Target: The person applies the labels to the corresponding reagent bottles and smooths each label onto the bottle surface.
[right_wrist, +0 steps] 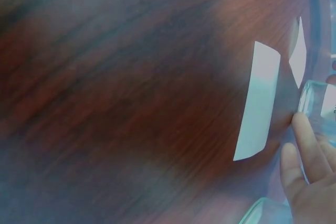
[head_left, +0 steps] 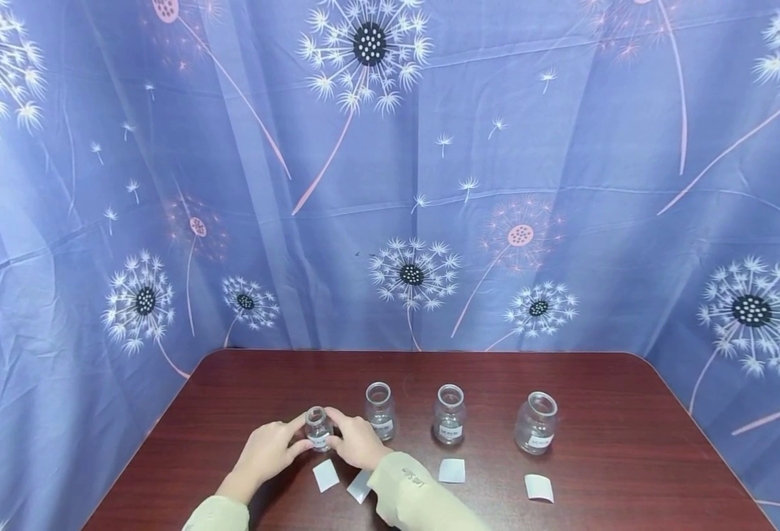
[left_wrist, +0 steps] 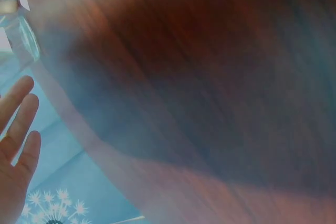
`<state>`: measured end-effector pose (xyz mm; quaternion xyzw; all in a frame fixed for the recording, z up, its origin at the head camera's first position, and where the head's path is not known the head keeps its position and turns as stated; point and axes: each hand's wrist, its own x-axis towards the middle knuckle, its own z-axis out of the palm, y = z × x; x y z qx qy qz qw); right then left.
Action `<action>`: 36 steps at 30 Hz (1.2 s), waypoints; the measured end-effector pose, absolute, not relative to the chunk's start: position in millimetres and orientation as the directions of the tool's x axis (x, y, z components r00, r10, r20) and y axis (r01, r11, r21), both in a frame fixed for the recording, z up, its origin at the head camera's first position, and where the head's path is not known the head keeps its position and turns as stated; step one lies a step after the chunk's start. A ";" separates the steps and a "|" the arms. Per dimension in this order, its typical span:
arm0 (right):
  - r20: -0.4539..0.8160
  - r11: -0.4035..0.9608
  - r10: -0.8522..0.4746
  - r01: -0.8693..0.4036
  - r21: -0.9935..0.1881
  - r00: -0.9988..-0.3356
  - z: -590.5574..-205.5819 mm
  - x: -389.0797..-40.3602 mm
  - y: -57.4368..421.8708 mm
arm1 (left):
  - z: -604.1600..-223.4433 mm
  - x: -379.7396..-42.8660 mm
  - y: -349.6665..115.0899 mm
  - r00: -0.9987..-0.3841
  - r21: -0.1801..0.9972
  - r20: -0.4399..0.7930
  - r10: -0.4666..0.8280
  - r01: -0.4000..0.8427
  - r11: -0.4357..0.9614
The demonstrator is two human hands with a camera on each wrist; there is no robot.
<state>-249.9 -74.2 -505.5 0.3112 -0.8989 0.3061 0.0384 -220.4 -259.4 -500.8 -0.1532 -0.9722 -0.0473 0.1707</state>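
A small clear glass jar [head_left: 318, 436] with a white label low on its front stands upright near the left of the row. My left hand [head_left: 269, 448] holds its left side between thumb and forefinger. From the other side, my right hand [head_left: 358, 442] has forefinger and thumb around the same jar. In the left wrist view the jar [left_wrist: 25, 40] shows only at the edge, with the other left fingers spread below it. Just in front of the jar lies a white paper square [head_left: 326, 476]. Another white square [head_left: 360, 487] is partly covered by my right forearm.
Three larger labelled glass jars [head_left: 380, 413] [head_left: 450, 414] [head_left: 536, 424] stand to the right on the dark red wooden table [head_left: 629, 457]. Two more white squares [head_left: 452, 470] [head_left: 539, 487] lie before them. A blue dandelion-print curtain [head_left: 469, 295] hangs behind.
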 end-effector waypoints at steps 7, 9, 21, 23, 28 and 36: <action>0.261 0.625 -0.514 -0.566 -0.538 -0.817 -504.0 -247.8 -75.5 | -504.0 -222.7 -257.2 -0.897 0.036 0.357 0.262 0.293 0.955; 0.267 0.622 -0.515 -0.570 -0.537 -0.814 -504.3 -248.1 -75.7 | -504.0 -222.5 -257.1 -0.885 0.033 0.383 0.264 0.299 0.954; 0.302 0.566 -0.512 -0.580 -0.585 -0.804 -506.3 -247.7 -73.2 | -505.2 -221.5 -256.8 -0.868 0.048 0.422 0.261 0.309 0.950; 0.294 0.563 -0.509 -0.571 -0.598 -0.809 -507.3 -248.1 -73.3 | -505.5 -221.6 -256.9 -0.872 0.048 0.416 0.257 0.303 0.952; 0.253 0.559 -0.504 -0.535 -0.634 -0.826 -509.7 -250.8 -74.6 | -506.4 -222.0 -256.9 -0.863 0.038 0.431 0.262 0.308 0.951; 0.219 0.535 -0.534 -0.528 -0.660 -0.816 -509.9 -252.5 -73.6 | -505.1 -222.0 -256.2 -0.867 0.033 0.423 0.263 0.304 0.952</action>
